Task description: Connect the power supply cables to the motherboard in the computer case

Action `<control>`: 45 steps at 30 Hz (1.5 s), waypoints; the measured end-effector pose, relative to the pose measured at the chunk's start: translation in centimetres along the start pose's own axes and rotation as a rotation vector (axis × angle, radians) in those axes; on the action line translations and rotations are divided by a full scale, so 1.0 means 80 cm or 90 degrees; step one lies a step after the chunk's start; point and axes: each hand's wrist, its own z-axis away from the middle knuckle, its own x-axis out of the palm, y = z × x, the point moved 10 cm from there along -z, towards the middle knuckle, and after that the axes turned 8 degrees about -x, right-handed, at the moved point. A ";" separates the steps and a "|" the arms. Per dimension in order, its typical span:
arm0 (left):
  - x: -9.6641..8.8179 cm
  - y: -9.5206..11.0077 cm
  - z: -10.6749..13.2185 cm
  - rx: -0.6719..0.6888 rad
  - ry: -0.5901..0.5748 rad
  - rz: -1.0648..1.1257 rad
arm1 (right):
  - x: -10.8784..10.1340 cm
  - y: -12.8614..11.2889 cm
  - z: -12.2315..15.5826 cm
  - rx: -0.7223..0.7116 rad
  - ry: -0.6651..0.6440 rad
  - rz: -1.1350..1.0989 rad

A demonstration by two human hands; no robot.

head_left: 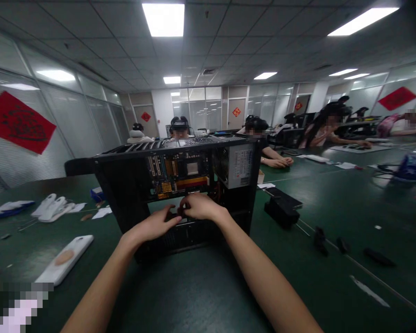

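Your left hand and right hand meet, fingers bent, at the open side of a black computer case standing on a green table
The fingertips sit close together, though you cannot tell whether they pinch anything; the case looks stiff and probably heavy, best held by its frame edges; further in, the circuit board seems fragile, beside the power supply; beyond, people sit working

No legible text or signs.
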 end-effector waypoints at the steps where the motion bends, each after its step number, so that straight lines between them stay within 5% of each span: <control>1: -0.003 0.001 -0.001 0.012 0.030 0.014 | -0.012 -0.005 0.002 -0.019 0.033 -0.032; 6: -0.033 0.033 0.007 0.128 0.191 0.107 | -0.068 -0.031 0.020 -0.087 0.139 -0.266; 12: -0.090 0.101 0.027 0.187 0.298 0.147 | -0.077 -0.037 0.045 -0.058 0.048 -0.339; 17: -0.102 0.151 0.036 0.249 0.327 0.031 | -0.092 -0.029 0.049 -0.056 0.115 -0.331; 30: -0.089 0.121 0.033 0.158 0.349 -0.065 | -0.085 -0.026 0.045 -0.027 0.121 -0.447; 34: -0.086 0.123 0.033 0.123 0.359 -0.109 | -0.091 -0.014 0.042 -0.029 0.177 -0.322; 39: -0.091 0.109 0.027 0.081 0.389 -0.148 | -0.111 -0.033 0.046 -0.149 0.316 -0.025; 45: -0.068 0.088 0.003 0.059 0.334 -0.231 | -0.057 -0.032 0.033 -0.160 0.223 0.143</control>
